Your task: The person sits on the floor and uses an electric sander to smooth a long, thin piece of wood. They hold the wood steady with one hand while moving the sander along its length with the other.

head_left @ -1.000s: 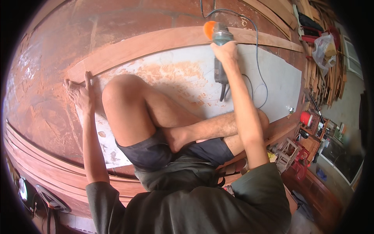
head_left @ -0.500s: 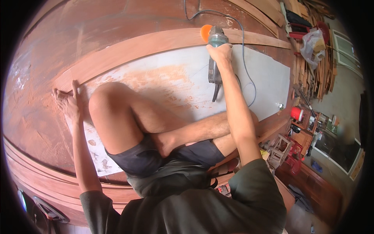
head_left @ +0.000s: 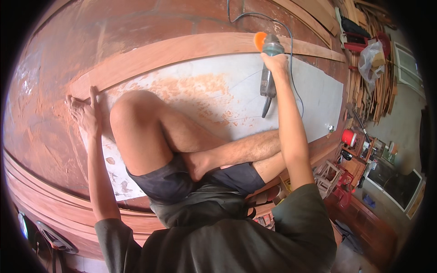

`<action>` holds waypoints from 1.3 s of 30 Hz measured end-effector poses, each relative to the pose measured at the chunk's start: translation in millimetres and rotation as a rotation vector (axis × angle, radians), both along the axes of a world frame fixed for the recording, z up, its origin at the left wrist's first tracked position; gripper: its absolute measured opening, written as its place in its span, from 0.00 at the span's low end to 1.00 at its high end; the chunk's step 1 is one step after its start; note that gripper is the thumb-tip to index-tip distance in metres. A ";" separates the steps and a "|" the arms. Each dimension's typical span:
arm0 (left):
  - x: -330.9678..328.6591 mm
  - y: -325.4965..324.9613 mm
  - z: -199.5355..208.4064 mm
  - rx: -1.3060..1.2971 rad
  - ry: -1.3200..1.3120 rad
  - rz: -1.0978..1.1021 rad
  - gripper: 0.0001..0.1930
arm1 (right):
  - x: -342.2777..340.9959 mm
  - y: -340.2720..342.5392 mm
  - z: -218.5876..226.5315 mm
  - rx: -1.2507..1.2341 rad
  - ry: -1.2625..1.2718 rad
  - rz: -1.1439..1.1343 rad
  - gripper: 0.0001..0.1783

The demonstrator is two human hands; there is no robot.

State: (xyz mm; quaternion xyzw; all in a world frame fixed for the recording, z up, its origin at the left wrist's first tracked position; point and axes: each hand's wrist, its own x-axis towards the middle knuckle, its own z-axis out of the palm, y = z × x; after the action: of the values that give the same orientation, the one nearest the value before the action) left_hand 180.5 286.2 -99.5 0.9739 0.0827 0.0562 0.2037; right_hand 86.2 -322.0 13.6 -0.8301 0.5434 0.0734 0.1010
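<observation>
1. The right hand (head_left: pixel 276 63), wrapped around the grinder (head_left: pixel 267 82), had slid rightward, so the orange disc (head_left: pixel 260 41) likely met another stretch of the board (head_left: pixel 182 49)
2. The left hand (head_left: pixel 87 114) stayed spread at the board's left end
3. The board lay along the far edge of the white sheet (head_left: pixel 321 91)

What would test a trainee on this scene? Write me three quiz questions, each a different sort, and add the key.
1. Short answer: what grips the teal-and-black power tool with the round orange disc?

2. True or false: the left hand is at the left end of the long, flat, reddish-brown wooden board.

3. Multiple choice: what colour is the flat sheet showing between the board and the person's bent legs?
A) black
B) green
C) white

Key:
1. The person's right hand.
2. True.
3. C.
</observation>
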 end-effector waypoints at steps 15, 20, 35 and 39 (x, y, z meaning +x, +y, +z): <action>-0.1 6.2 0.3 0.049 0.009 -0.010 0.57 | -0.2 104.5 16.1 0.114 0.031 0.289 0.58; 0.8 2.9 -0.5 0.052 0.006 -0.006 0.56 | -12.5 -15.1 -6.2 0.025 0.038 0.129 0.50; -1.4 4.9 7.8 0.032 0.025 0.003 0.56 | 30.7 157.6 18.9 0.154 -0.063 0.215 0.49; 0.4 0.2 5.6 0.017 0.034 -0.008 0.56 | 27.2 193.3 14.0 0.261 -0.108 0.308 0.46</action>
State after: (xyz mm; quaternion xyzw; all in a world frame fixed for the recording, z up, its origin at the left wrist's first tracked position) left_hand 180.9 286.4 -93.8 0.9768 0.0817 0.0395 0.1942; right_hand 113.4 -128.7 27.6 -0.8861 0.3895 0.1132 0.2244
